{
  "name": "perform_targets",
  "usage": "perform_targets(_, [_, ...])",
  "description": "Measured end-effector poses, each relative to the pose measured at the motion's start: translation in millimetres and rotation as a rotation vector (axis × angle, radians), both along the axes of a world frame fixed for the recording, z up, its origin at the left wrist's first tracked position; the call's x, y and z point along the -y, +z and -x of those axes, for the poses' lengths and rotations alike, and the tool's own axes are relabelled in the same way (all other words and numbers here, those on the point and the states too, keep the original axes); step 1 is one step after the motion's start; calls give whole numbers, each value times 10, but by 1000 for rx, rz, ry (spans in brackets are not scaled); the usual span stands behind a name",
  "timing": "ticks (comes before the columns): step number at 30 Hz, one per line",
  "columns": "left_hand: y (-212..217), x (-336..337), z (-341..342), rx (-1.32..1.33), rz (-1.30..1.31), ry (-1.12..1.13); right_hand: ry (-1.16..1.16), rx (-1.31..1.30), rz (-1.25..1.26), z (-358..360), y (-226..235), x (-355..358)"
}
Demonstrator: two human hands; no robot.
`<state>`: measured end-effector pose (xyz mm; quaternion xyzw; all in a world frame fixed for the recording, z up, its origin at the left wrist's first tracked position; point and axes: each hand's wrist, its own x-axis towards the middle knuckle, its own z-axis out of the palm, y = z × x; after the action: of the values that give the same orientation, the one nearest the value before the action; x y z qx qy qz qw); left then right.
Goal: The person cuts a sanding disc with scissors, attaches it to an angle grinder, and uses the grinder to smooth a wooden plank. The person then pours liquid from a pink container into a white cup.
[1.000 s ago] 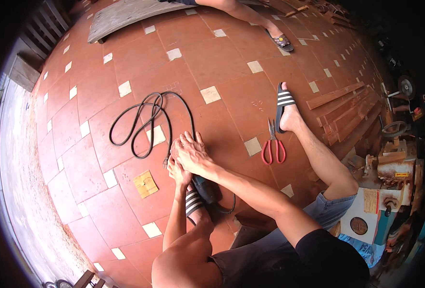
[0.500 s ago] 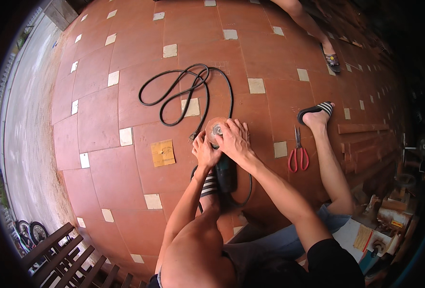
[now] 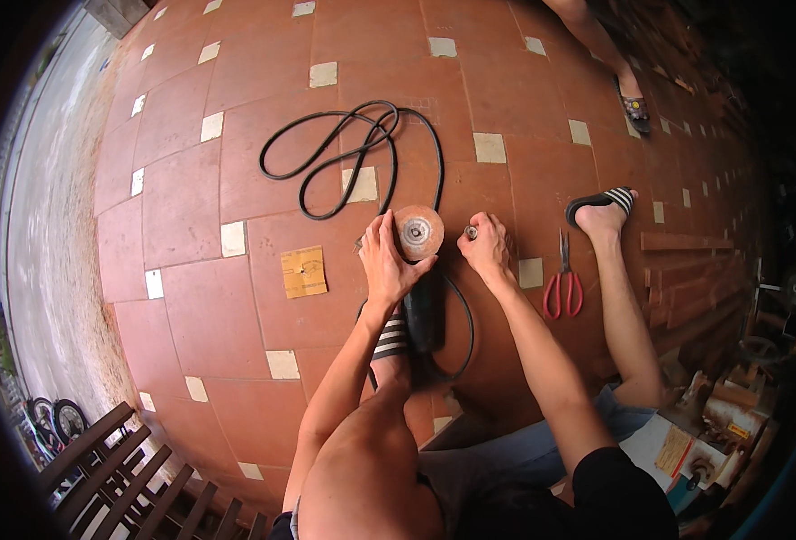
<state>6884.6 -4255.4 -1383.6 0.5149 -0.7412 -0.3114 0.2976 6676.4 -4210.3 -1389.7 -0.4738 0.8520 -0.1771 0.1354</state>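
Observation:
An angle grinder (image 3: 427,313) with a dark green body lies on the tiled floor between my legs, its head pointing away from me. A reddish-brown disc (image 3: 431,236) sits face up on the head, with a metal centre showing. My left hand (image 3: 385,268) grips the disc and grinder head from the left, thumb along the near edge. To the right of the disc, and apart from it, my right hand (image 3: 491,250) pinches a small round metal nut (image 3: 471,232). A black power cord (image 3: 440,166) loops on the floor beyond the grinder.
A square of yellow-brown sandpaper (image 3: 304,272) lies left of my left hand. Red-handled scissors (image 3: 563,286) lie at the right, beside my sandalled foot (image 3: 600,212). Wooden planks (image 3: 686,241) lie farther right. Another person's foot (image 3: 632,101) stands at the far right.
My right hand has come away from the disc's centre to the right, with the nut in its fingers. The disc's centre is now uncovered. My left hand stays at the disc.

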Motion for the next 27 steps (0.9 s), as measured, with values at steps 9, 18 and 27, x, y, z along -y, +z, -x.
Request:
perform_targets(9, [6,-29,-60,-30,-58,-3,21,6,-85,54,-204,-250])
perform_targets(18, [-455,-8,-1288,369,-30,657,106,135,240,-167,290,-2])
perform_targets(27, [-510,-50,-1573,627,-208,564,306,55,61,-715,608,272])
